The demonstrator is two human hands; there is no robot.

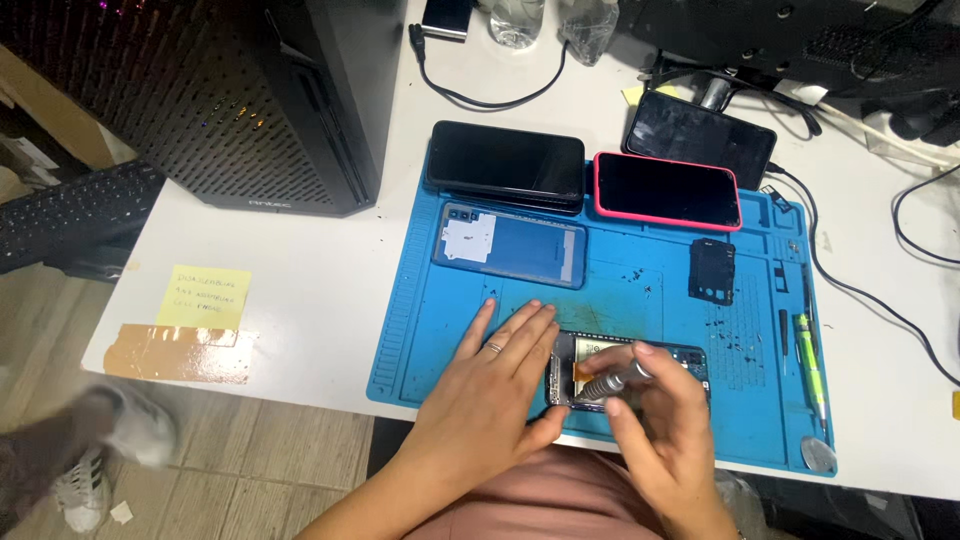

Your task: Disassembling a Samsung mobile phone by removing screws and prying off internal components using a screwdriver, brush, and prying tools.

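Leftmost, a dark keyboard and a black perforated computer case sit at the white table's far side, with a yellow sticky note nearer the edge. Further right lies the blue work mat. On it, the left hand rests flat — fingers spread, a ring on one — gripping nothing, its fingertips pressing against the left end of an opened phone. That phone lies near the mat's front edge, its long axis running left to right across the view, insides facing up. Over it the right hand has its fingers pinched together round a metal screwdriver, whose ridged handle slants down and leftward to the phone's left half; the tip itself is too small to make out. Both hands cover much of the phone's lower edge.

Behind, a blue back cover lies just in front of a black phone; right of these, a red-cased phone and another dark phone. A small black part and a green tool lie toward the mat's right side.
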